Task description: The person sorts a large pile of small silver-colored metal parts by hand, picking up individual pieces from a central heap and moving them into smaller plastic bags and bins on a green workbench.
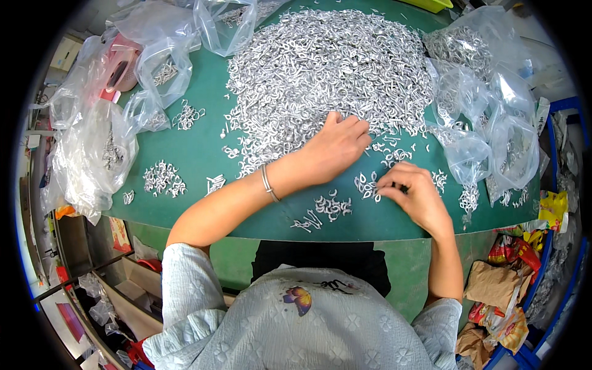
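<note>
Small silver-grey metal pieces (333, 68) lay heaped across a smooth green table (200, 148)

The person's left hand (339, 148) was half-curled, fingers down at the heap's near edge; from where I stood I couldn't tell whether it gripped anything. The right hand (413, 188) was loosely bent, thumb and forefinger nearly meeting beside a little pile of leaf-shaped metal loops (368, 185); any piece pinched there was too small to make out. Crescent-shaped metal pieces (333, 206) and thin metal rods (307, 221) lay grouped near the table's front edge, presumably for easy reach and so that like stayed with like. Clear plastic bags (459, 148) at the side probably contained loose parts.
</note>
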Demonstrator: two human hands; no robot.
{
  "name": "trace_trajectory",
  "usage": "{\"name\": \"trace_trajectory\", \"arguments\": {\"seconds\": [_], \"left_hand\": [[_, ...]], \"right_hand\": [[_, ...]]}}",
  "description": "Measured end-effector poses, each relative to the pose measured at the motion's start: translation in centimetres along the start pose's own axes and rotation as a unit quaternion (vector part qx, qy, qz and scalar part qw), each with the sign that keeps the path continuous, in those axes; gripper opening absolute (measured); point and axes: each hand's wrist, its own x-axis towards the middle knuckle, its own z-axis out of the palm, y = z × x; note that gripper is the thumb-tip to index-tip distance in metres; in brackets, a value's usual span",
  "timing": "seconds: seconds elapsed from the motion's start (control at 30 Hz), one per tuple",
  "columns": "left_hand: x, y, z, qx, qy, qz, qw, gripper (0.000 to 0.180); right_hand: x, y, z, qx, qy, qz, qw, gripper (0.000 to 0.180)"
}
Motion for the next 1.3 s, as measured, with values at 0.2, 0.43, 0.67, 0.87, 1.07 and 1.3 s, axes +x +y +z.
{"name": "trace_trajectory", "arguments": {"seconds": [0.2, 0.43, 0.67, 0.87, 1.07, 1.3], "left_hand": [[0.0, 0.0, 0.2, -0.038, 0.020, -0.012, 0.999, 0.012], [0.1, 0.4, 0.0, -0.060, 0.015, -0.016, 0.998, 0.016], [0.6, 0.9, 0.2, -0.066, 0.024, -0.021, 0.997, 0.018], [0.9, 1.1, 0.1, -0.088, 0.005, -0.041, 0.995, 0.011], [1.2, 1.2, 0.1, -0.111, -0.005, -0.033, 0.993, 0.009], [0.8, 1.4, 0.0, -0.128, 0.010, -0.023, 0.991, 0.012]], "right_hand": [[1.1, 1.5, 0.5, -0.136, 0.196, -0.084, 0.968, 0.014], [2.5, 2.1, -0.2, -0.257, 0.139, -0.065, 0.954, 0.018], [3.5, 1.2, -1.2, -0.299, 0.050, -0.027, 0.953, 0.020], [4.3, 1.1, -2.1, -0.243, -0.014, 0.027, 0.969, 0.018], [4.0, 1.1, -1.5, -0.206, 0.049, -0.019, 0.977, 0.013], [2.6, 0.7, -1.8, -0.060, 0.124, -0.009, 0.990, 0.013]]}}
